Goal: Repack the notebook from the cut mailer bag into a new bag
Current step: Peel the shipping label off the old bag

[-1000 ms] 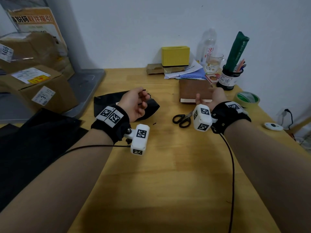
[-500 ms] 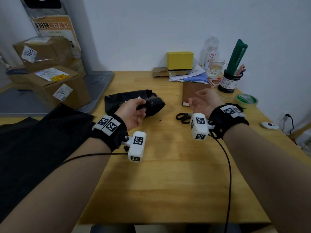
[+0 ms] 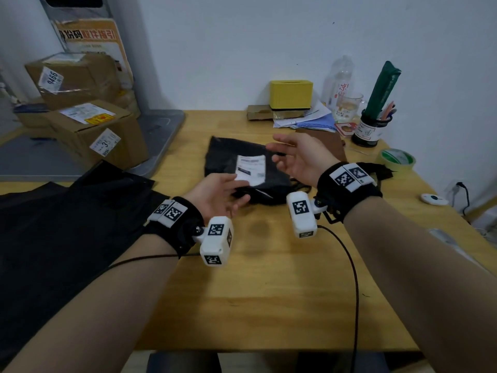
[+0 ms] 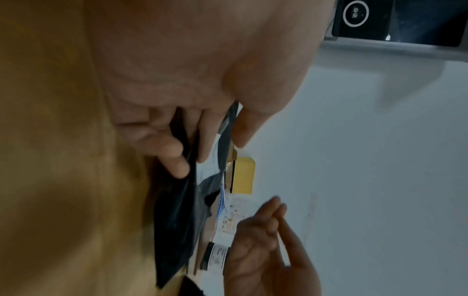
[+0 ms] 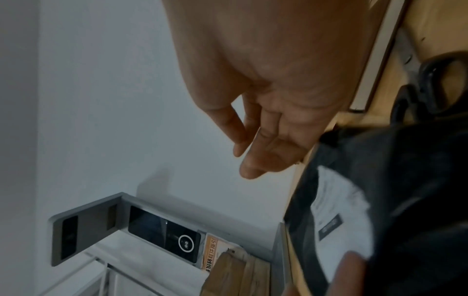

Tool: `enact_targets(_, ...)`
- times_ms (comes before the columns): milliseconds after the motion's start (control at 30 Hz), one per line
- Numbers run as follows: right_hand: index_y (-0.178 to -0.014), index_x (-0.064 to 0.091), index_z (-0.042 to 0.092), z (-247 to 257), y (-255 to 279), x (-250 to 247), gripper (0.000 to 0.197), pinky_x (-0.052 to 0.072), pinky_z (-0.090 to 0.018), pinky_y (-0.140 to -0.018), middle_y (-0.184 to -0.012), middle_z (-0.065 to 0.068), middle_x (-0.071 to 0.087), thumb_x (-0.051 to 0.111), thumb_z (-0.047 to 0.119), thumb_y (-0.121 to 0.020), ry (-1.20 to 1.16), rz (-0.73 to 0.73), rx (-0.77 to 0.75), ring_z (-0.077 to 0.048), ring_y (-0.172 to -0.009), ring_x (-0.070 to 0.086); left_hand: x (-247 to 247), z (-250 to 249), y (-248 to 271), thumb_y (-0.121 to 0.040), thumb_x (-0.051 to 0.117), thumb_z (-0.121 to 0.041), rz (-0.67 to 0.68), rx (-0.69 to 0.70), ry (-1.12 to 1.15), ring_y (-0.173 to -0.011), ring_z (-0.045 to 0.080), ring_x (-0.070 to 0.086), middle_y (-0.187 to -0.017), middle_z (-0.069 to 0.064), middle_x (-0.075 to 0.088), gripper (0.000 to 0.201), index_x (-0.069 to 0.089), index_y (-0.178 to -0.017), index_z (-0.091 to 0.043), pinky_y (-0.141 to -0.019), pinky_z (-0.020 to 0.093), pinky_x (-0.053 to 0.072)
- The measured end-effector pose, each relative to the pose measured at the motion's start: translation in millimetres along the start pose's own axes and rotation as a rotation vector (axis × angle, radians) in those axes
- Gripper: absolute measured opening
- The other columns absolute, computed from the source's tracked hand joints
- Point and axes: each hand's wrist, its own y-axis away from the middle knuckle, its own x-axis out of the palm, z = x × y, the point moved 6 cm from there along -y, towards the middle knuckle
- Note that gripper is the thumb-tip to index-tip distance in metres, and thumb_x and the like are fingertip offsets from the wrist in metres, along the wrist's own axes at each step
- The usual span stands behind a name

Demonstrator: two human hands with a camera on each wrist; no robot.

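The cut black mailer bag (image 3: 228,157) lies on the wooden table (image 3: 269,292) with its white label (image 3: 250,168) facing up. My left hand (image 3: 220,195) holds the bag's near edge; in the left wrist view the black film (image 4: 177,220) runs between thumb and fingers (image 4: 202,144). Just above the bag's right side my right hand (image 3: 295,157) hovers with straight fingers, palm turned left, holding nothing. The brown notebook (image 3: 330,142) lies on the table behind that hand, partly hidden by it.
A pile of flat black bags (image 3: 67,224) covers the table's left end. Scissors (image 5: 435,90) lie right of the mailer, under my right wrist. Yellow box (image 3: 291,94), pen pot (image 3: 372,130) and tape roll (image 3: 398,158) stand at the back right. Cardboard boxes (image 3: 102,130) sit far left.
The crumpled bag has been pulled toward the middle and now lies flatter, label up. My right hand left the notebook and moved left over the bag.
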Motion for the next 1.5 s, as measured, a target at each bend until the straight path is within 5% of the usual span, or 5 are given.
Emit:
enact_targets(333,-0.123,0.064,0.003,-66,0,8,0.031,0.063,-0.042,-0.07,-0.11,-0.018,0.075,0.065,0.014,-0.094,0.399,0.063,0.273,-0.037,-0.087,0.072,-22,-24,26,-0.093,0.063,-0.028,-0.219,0.186,-0.519,-0.072,0.013,0.061,-0.087,-0.005,0.07,0.017,0.071,-0.104,-0.018,-0.058,0.026,0.037)
enact_targets(567,-0.122,0.064,0.002,-73,-8,6,0.031,0.063,-0.042,-0.072,-0.109,-0.018,0.076,0.066,0.014,-0.093,0.418,0.07,0.28,-0.035,-0.086,0.073,-38,-18,2,-0.092,0.067,-0.016,-0.298,0.204,-0.417,-0.099,0.027,0.066,-0.114,0.01,0.063,0.03,0.059,-0.119,-0.005,-0.077,0.037,0.059)
enact_targets(900,-0.118,0.068,0.007,-75,-27,7,0.024,0.062,-0.037,-0.077,-0.109,-0.012,0.078,0.059,0.02,-0.101,0.288,0.159,0.215,-0.028,-0.097,0.075,-17,-26,-39,-0.08,0.08,-0.038,-0.32,0.278,-0.515,-0.056,0.015,0.064,-0.094,0.003,0.074,0.034,0.069,-0.102,-0.014,-0.035,0.017,0.028)
enact_targets(1200,-0.122,0.063,0.004,-77,-59,5,0.025,0.057,-0.05,-0.097,-0.116,-0.017,0.075,0.056,0.019,-0.103,-0.007,0.17,0.135,-0.039,-0.109,0.071,-27,-39,-78,-0.088,0.074,-0.02,-0.38,0.392,-0.392,-0.03,-0.001,0.038,-0.053,-0.006,0.052,0.023,0.063,-0.107,-0.025,-0.034,0.015,0.026)
enact_targets(1500,-0.11,0.068,0.0,-77,-82,5,0.016,0.063,-0.041,-0.082,-0.098,-0.018,0.076,0.062,0.01,-0.099,-0.057,0.15,0.058,-0.036,-0.097,0.075,-39,-47,-102,-0.084,0.078,-0.02,-0.303,0.473,-0.202,-0.047,0.005,0.041,-0.075,0.007,0.053,0.018,0.073,-0.099,-0.01,-0.036,0.015,0.031)
